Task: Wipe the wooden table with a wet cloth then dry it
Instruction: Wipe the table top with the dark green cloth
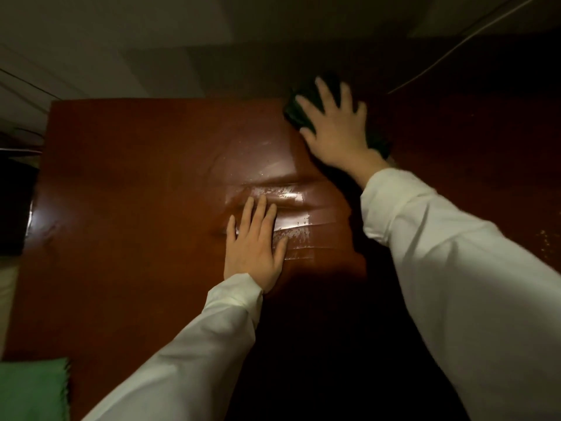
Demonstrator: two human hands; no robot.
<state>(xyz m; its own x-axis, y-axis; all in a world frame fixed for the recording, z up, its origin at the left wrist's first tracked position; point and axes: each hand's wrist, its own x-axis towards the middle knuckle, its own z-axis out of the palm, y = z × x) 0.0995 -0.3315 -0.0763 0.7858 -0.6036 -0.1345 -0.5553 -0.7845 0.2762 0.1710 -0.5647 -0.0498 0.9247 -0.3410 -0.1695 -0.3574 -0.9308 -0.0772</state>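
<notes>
The reddish-brown wooden table (130, 177) fills most of the view, with shiny wet streaks (288, 214) near its middle. My right hand (334, 129) presses flat, fingers spread, on a dark green cloth (296, 112) at the table's far edge; most of the cloth is hidden under the palm. My left hand (255, 244) lies flat on the table beside the wet streaks, fingers together, holding nothing. Both arms wear white sleeves.
A lighter green cloth (33, 390) lies at the near left corner of the table. A thin white cable (473, 38) runs across the dark surface at the far right. A pale wall stands behind the table's far edge. The room is dim.
</notes>
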